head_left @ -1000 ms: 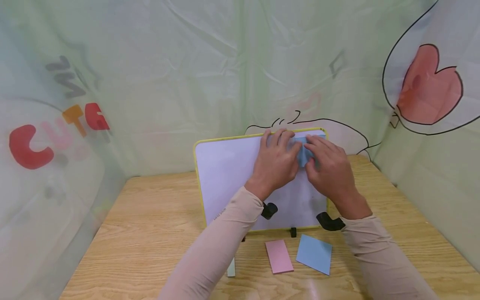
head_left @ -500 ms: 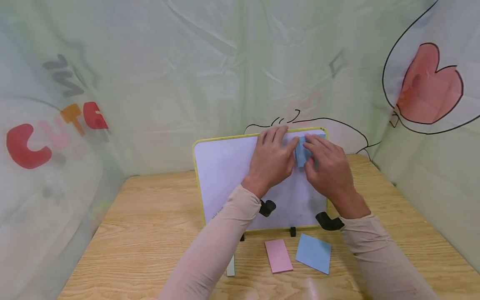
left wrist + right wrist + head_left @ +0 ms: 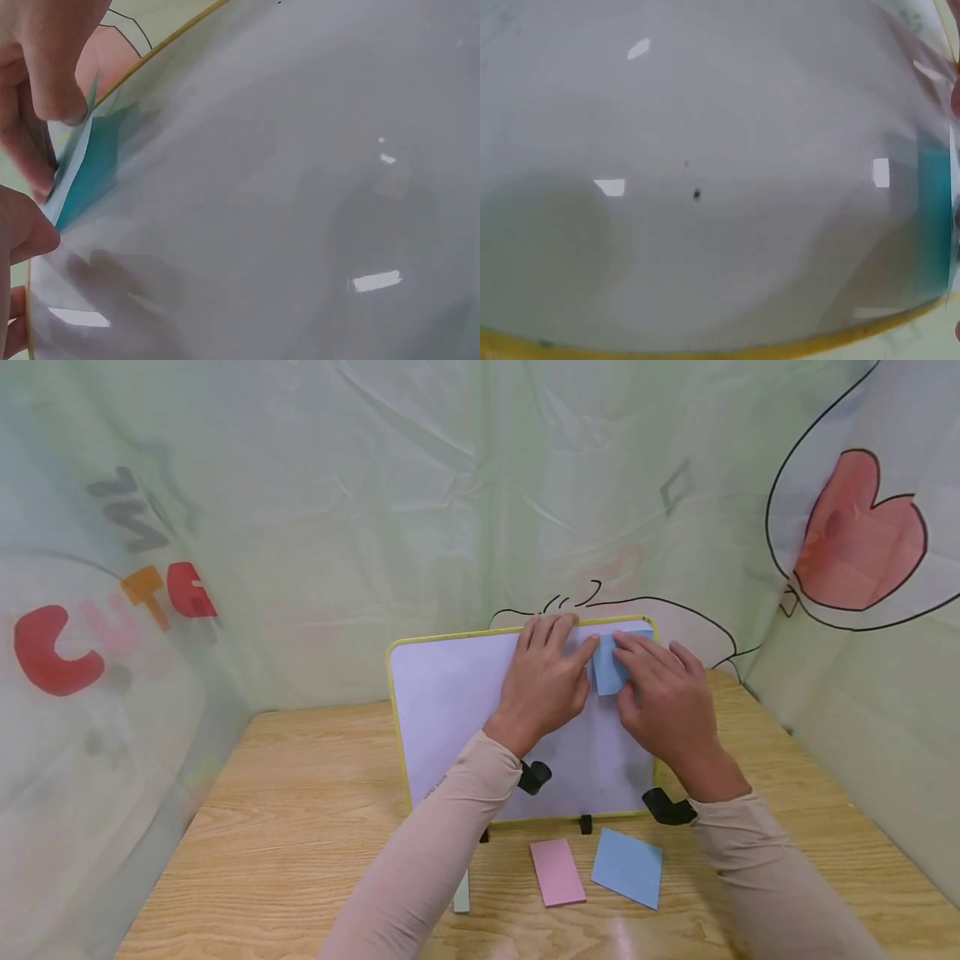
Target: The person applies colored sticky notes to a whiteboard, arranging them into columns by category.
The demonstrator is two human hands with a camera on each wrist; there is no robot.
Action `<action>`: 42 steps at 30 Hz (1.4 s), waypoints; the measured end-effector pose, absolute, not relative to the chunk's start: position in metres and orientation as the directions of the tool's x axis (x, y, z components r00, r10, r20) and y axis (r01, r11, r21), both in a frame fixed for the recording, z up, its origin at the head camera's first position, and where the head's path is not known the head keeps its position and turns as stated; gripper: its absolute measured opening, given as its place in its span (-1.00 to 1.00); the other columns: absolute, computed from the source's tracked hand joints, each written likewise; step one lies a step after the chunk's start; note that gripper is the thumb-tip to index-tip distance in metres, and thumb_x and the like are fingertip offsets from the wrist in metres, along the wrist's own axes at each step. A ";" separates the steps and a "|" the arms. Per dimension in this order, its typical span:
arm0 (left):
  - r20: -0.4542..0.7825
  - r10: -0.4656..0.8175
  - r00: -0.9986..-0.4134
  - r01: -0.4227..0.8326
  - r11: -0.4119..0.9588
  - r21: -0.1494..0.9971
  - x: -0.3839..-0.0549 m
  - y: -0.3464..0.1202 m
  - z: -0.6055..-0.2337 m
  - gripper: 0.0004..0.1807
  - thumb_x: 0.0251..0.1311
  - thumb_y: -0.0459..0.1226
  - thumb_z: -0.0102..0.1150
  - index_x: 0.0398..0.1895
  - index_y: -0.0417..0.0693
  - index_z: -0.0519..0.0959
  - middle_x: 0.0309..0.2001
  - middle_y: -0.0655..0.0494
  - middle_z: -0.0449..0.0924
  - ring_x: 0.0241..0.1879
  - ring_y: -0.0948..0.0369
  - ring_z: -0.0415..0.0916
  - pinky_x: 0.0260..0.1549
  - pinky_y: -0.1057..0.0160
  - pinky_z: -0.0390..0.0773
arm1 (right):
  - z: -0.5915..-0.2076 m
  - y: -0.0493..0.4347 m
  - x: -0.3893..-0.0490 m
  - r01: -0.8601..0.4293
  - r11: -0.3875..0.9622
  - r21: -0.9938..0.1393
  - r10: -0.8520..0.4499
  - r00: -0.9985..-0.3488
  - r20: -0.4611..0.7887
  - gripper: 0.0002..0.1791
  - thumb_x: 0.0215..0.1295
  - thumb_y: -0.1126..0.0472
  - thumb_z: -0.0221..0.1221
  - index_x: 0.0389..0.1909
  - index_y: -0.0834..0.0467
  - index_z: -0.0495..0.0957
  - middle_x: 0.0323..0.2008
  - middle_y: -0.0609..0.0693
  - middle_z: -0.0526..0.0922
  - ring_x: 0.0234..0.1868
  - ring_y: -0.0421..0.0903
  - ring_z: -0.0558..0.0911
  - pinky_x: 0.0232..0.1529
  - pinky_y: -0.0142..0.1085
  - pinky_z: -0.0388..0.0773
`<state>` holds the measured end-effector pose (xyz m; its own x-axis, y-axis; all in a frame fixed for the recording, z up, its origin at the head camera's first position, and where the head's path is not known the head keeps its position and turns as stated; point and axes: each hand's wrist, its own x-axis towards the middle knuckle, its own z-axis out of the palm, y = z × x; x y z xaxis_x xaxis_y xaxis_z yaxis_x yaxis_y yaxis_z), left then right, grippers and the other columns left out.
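At the far left, the letters on the backdrop [image 3: 300,535] are soft and partly blurred. The wooden table [image 3: 277,802] runs out of view at the bottom. The whiteboard [image 3: 450,710], rimmed in yellow, stands tilted, its lower left portion behind a sleeve. Just right of that sleeve, a pale strip [image 3: 462,895] shows only in part. The left hand [image 3: 542,681] lies over the board's top edge, fingers extended, the index tip at the upper left corner of a blue note [image 3: 606,672]; a black wrist device [image 3: 536,777] peeks out below. A pink pad [image 3: 558,872] lies on the table near a small black foot [image 3: 586,824].

The note is at the board's upper right, its right portion covered; the left wrist view shows it standing off the glossy surface, and the right wrist view cuts it off. Farther right, beneath, lies a blue pad [image 3: 627,868]. The right hand [image 3: 667,702] rests its fingertips on the note; whether the mostly hidden thumb pinches it, I cannot tell.
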<state>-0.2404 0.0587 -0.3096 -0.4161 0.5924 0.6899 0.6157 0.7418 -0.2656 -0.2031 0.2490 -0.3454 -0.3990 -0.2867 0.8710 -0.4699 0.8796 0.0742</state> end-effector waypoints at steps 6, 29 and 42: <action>0.673 0.597 -0.437 0.615 0.744 -0.261 -0.241 0.058 -0.309 -0.55 0.33 -0.18 -0.04 0.25 0.18 0.59 0.29 -0.04 0.39 0.30 0.03 0.29 0.41 -0.01 0.08 | -0.346 0.256 -0.201 -0.404 0.914 0.034 -0.196 -0.367 0.909 -0.55 0.25 0.29 -0.07 0.04 0.37 0.62 0.10 0.21 0.65 0.21 0.27 0.51 0.23 0.28 0.28; 0.684 0.597 -0.418 0.650 0.723 -0.234 -0.241 0.058 -0.310 -0.54 0.32 -0.17 -0.02 0.25 0.14 0.59 0.28 -0.07 0.38 0.28 -0.01 0.29 0.42 -0.08 0.05 | -0.346 0.238 -0.204 -0.523 0.851 0.043 -0.270 -0.367 0.890 -0.56 0.14 0.38 0.14 0.08 0.40 0.60 0.14 0.23 0.62 0.18 0.19 0.57 0.23 0.18 0.36; 0.679 0.583 -0.446 0.621 0.748 -0.235 -0.243 0.058 -0.311 -0.54 0.31 -0.14 -0.01 0.26 0.18 0.60 0.30 -0.04 0.37 0.29 0.02 0.28 0.44 -0.04 0.01 | -0.345 0.257 -0.200 -0.401 0.916 -0.017 -0.159 -0.401 0.902 -0.57 0.18 0.37 0.06 0.05 0.46 0.60 0.10 0.28 0.62 0.17 0.31 0.54 0.24 0.20 0.36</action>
